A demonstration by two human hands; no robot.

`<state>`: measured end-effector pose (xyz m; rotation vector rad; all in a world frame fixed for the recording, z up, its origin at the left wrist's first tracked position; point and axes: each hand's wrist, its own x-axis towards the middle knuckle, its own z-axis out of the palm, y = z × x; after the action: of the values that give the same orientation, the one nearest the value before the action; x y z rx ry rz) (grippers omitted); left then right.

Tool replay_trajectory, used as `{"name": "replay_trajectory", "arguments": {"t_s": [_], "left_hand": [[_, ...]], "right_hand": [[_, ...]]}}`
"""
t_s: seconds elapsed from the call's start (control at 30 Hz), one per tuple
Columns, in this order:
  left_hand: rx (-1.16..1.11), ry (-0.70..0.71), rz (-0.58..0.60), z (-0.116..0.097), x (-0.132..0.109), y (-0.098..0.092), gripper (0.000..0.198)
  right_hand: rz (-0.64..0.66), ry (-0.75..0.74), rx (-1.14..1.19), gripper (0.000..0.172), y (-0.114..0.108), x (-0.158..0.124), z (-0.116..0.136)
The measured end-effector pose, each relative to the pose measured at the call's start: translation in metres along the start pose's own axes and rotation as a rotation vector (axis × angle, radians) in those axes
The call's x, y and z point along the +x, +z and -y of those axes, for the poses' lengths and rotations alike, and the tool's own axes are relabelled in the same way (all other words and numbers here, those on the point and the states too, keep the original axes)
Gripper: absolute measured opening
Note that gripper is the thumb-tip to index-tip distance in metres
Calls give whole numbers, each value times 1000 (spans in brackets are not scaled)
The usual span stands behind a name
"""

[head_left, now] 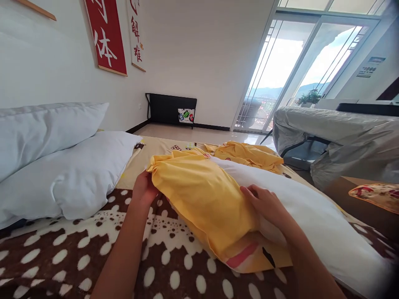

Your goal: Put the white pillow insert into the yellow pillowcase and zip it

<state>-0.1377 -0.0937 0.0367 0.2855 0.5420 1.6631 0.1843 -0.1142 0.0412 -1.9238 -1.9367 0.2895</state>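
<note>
Centre frame: yellow fabric pillowcase (202,195) is seen partly over long white pillow (311,216), axis upper left to lower right. Upper-left end is clenched by L hand (145,189); R hand (264,205) is laid mid-case, grip indeterminable.

Spotted blanket (174,265) lies bare in front; white pillows (77,170) block left, yellow pillowcase (202,195) the middle.

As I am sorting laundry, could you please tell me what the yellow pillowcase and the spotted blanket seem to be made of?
The yellow pillowcase looks like thin woven cotton or a blend, matte: it creases finely where the left hand pinches it. The spotted blanket seems plush fleece, with a fuzzy nap.
</note>
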Motion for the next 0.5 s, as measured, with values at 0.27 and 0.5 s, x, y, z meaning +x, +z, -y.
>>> {"name": "replay_trajectory", "arguments": {"t_s": [0.27, 0.5], "left_hand": [[-44, -11, -24, -6, 6, -8, 39], [-130, -25, -49, -7, 23, -21, 35]], "right_hand": [[284, -168, 545, 36, 10, -33, -14], [645, -5, 877, 48, 31, -37, -22]]}}
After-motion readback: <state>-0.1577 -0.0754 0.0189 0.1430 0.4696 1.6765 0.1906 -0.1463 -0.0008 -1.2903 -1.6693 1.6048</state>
